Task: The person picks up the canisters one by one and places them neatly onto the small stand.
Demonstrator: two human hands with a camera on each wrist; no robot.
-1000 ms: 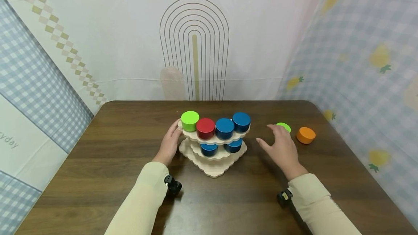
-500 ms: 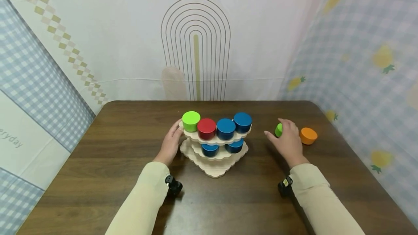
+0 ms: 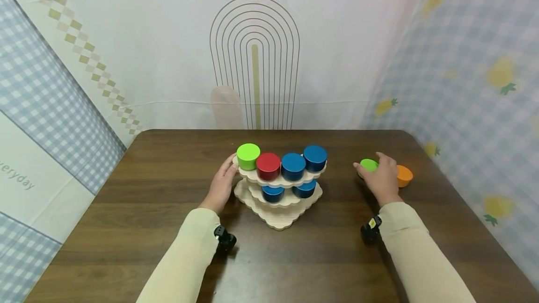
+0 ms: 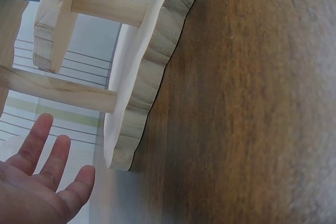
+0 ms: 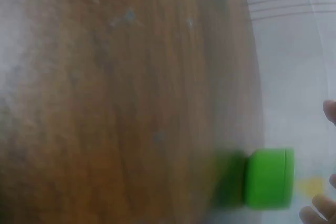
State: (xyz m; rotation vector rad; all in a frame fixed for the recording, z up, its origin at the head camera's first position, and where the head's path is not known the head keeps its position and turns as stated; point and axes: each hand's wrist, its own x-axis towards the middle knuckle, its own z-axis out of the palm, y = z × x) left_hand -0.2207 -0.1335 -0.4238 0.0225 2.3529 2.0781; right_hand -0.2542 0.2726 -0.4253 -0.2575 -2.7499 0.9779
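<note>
A pale wooden tiered stand [image 3: 279, 216] with scalloped edges sits mid-table. Along its top tier are a lime green cylinder [image 3: 248, 155], a red one [image 3: 268, 166] and two blue ones, with two more blue cylinders [image 3: 273, 193] below. My left hand [image 3: 220, 186] holds the top tier's left corner between thumb and index finger; its other fingers [image 4: 51, 163] extend loosely beside the posts. On the right, my right hand [image 3: 382, 179] spreads thumb and fingers around another green cylinder [image 3: 368, 165] standing on the table. In the right wrist view, fingertips [image 5: 325, 205] show apart from it.
Just behind my right hand is an orange cylinder [image 3: 404, 176], partly covered by it. The dark brown wooden table [image 3: 294, 265] ends at a patterned cloth backdrop [image 3: 337, 60], with checked cloth at both sides.
My right hand has moved rightward and its thumb and fingers now straddle the green cylinder. The left hand stays at the stand's corner. The head view has shifted slightly.
</note>
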